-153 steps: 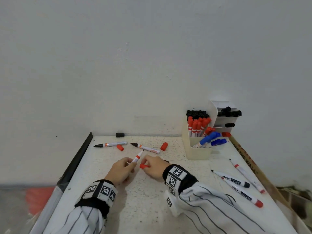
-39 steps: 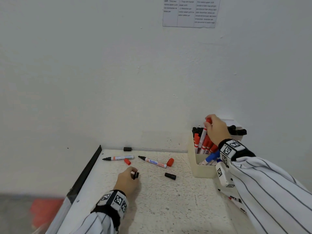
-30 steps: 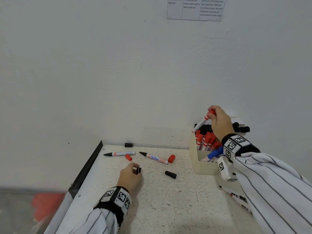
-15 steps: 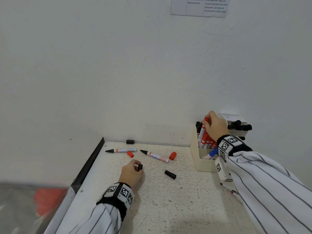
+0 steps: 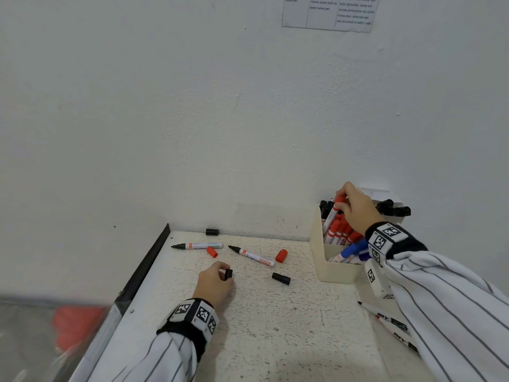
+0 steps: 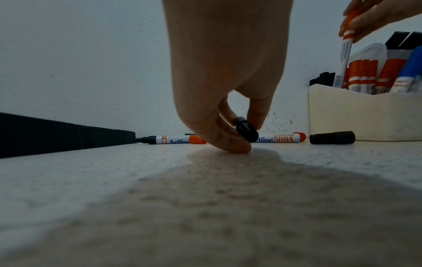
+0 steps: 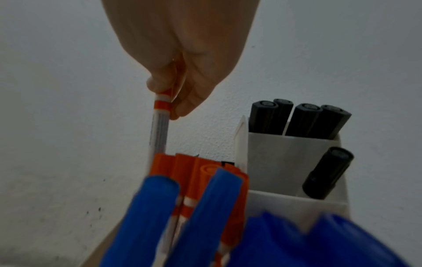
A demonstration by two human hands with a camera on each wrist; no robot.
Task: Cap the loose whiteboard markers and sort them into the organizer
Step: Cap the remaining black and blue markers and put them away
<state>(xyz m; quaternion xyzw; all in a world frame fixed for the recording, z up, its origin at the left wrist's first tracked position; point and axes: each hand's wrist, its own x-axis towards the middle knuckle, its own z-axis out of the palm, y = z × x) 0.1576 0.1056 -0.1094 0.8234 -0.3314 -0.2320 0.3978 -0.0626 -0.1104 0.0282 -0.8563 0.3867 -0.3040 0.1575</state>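
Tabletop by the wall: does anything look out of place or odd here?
Yes. Two uncapped markers lie with black tips bare, yet the loose caps beside them are red, a colour mismatch. Black caps are scattered: one by the wall, one on the table, one pinched in the left hand.

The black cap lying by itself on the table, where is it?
In the head view the loose black cap lies on the table, between the left hand and the cream organizer, just below the red cap.
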